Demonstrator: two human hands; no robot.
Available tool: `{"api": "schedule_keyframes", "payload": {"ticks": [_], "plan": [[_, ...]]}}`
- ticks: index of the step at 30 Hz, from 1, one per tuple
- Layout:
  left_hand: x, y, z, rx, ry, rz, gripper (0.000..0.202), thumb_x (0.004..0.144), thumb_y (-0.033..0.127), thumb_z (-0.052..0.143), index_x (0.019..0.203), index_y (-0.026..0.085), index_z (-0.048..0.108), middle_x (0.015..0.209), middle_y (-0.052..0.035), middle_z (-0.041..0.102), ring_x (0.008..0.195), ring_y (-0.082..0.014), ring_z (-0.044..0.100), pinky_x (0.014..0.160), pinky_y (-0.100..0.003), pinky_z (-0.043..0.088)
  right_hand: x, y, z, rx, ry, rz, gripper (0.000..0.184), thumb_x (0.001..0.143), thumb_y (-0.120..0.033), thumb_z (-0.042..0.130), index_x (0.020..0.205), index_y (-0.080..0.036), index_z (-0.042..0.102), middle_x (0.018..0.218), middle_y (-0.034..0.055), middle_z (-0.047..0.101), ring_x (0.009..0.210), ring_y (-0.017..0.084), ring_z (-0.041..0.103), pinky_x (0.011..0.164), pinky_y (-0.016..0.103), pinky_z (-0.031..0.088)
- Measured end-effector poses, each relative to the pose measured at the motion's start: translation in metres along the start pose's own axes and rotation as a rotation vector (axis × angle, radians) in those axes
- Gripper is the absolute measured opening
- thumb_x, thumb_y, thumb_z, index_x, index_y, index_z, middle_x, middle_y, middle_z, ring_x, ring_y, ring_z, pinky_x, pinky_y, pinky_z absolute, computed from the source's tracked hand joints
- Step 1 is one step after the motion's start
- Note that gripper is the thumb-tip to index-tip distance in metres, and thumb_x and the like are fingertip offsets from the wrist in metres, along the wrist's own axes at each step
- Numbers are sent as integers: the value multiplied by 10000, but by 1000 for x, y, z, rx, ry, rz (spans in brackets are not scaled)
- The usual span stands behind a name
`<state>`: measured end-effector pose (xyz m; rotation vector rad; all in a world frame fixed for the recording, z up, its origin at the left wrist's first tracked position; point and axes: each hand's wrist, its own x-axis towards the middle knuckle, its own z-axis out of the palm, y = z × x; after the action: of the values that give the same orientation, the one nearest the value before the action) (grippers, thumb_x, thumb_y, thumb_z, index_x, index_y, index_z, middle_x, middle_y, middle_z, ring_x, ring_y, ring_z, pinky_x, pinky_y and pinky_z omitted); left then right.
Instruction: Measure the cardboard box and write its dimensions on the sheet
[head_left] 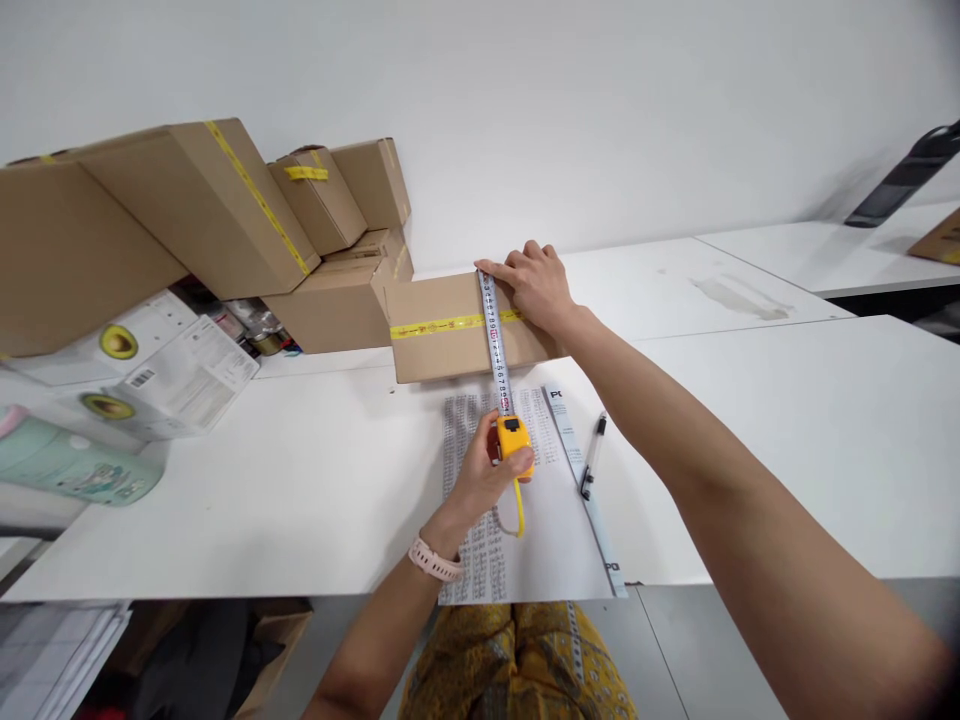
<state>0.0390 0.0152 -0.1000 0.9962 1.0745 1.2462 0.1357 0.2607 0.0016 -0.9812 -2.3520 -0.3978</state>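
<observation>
My left hand (484, 468) is closed round a yellow tape measure (514, 440), above a printed sheet of paper (544, 535). The tape's blade (495, 345) runs out across the top of a cardboard box (442, 352) sealed with yellow tape. At the box's far edge, my right hand (536, 285) presses the blade's end with a finger, while its other fingers rest bent on the box. A yellow wrist strap (519, 510) hangs from the tape measure. Just right of the paper lies a pen (593, 455).
Several cardboard boxes (225, 220) are stacked at the left, above a white box with avocado pictures (172, 370). A green tumbler (82, 460) stands at the left edge. The white table (315, 500) meets a wall behind. A dark bottle-shaped object (904, 180) is at far right.
</observation>
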Motion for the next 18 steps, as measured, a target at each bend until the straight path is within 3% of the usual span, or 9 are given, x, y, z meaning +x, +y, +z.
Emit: {"api": "schedule_keyframes", "payload": {"ticks": [6,10,14,18], "plan": [[-3,-1,-1,-3,21,0,695,728,467,859,1282,223,518,1095,-78,637,840,-187,671,664,-316,602,-2,2,1,19,-20,8,495,1026,-367,312,1495,-355,474,1091,124,639,1156,357,427,939,495,322],[-26,-6,-6,-76,56,9,780,708,510,865,1320,248,458,1153,-83,649,861,-210,703,704,-339,603,-16,-6,-8,37,-7,66,545,1033,-425,256,1553,-334,391,1157,130,617,1212,380,426,988,528,310],[-63,-23,-21,-64,70,8,788,760,460,853,1377,270,402,1237,-104,642,958,-225,714,841,-363,587,-55,-28,-15,39,-2,143,609,1034,-521,157,1562,-312,377,1236,145,603,1246,396,425,1019,546,295],[-84,-42,-33,-20,45,-33,775,785,440,834,1393,254,392,1263,-122,623,991,-238,700,857,-366,576,-108,-51,-9,59,-67,141,626,1015,-619,197,1453,-309,518,1305,128,615,1206,372,467,1010,518,315]]}}
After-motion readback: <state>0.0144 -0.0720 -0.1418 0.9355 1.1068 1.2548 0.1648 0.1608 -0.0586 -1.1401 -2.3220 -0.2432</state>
